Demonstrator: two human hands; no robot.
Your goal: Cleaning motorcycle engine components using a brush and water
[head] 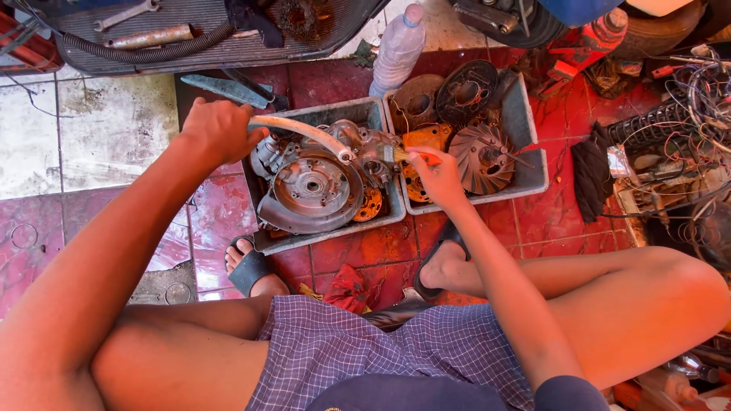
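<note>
A greasy metal engine block (316, 181) lies in a grey plastic tray (327, 237) on the red tiled floor in front of me. My left hand (219, 131) grips a pale curved hose (303, 132) whose end reaches the top of the engine. My right hand (438, 176) holds an orange-handled brush (415, 156), its bristles touching the engine's right side. My bare knees and sandalled feet frame the tray.
A second grey tray (533, 169) on the right holds a finned fan wheel (480, 157), a round cover and other parts. A plastic bottle (397, 50) stands behind. Tangled wires (689, 114) lie at right, a black mat with tools (190, 38) at top left, a red rag (346, 288) near my feet.
</note>
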